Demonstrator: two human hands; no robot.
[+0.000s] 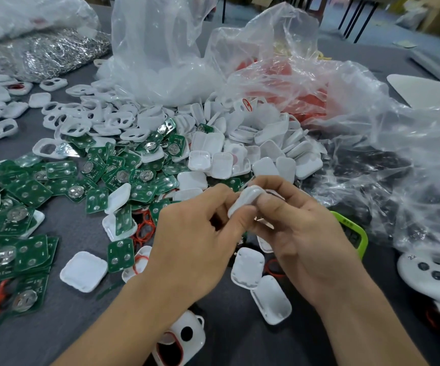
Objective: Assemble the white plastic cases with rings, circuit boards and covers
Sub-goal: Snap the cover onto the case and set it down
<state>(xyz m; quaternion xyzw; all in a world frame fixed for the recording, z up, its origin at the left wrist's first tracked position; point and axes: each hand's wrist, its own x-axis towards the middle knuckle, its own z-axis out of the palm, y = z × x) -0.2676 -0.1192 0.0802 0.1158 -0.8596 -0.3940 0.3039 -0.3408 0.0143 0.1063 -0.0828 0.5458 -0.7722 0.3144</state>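
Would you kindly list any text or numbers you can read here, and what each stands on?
"24", second digit unsure: white device, right edge.
Green timer: label and display too blurred to read.
Green circuit boards: white print too small to read.
White cover: red mark, unreadable.

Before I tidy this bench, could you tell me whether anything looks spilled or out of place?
Yes: green circuit boards and white covers lie in loose heaps across the table, beside open plastic bags. One board sits askew in a case.
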